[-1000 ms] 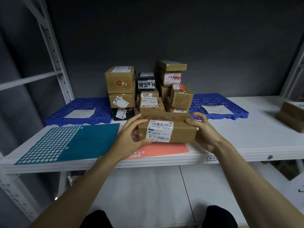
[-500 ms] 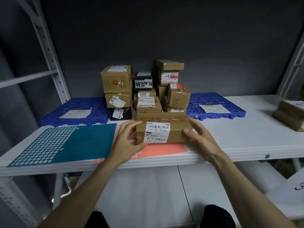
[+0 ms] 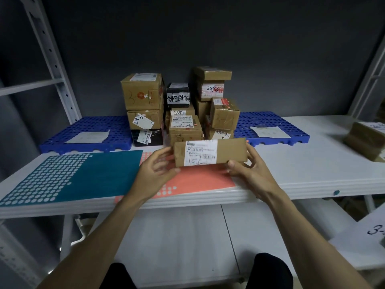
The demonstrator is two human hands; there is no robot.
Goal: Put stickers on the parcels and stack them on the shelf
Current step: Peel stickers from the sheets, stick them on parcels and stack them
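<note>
Tilted up since the earlier frame, the long flat brown cardboard parcel [image 3: 210,152] is now showing its broad labelled face to the camera instead of its narrow front edge, and it is sitting a bit higher, lifted off the shelf rather than resting on it. Left hand [image 3: 155,174] is gripping the parcel's left end, thumb under the lower left corner and fingers curling behind it; right hand [image 3: 249,171] is gripping the right end, thumb pressing on the bottom edge and fingers wrapping behind the right side. Parcel is being held between both hands, level, long side horizontal, above the salmon-pink sticker sheet [image 3: 200,178] lying on the white metal shelf [image 3: 312,170]. White printed shipping label [image 3: 201,152] is covering the left-centre of the parcel's face. Just behind the parcel, the stack of brown cardboard boxes [image 3: 183,105] is standing at the back of the shelf. Teal sheet with white dots [image 3: 70,176] is lying to the left of the pink one, touching it. Blue perforated plastic pallets [image 3: 87,134] are flanking the stack, each carrying a paper slip. Another brown taped parcel [image 3: 366,140] is sitting at the far right of the shelf, well apart.
</note>
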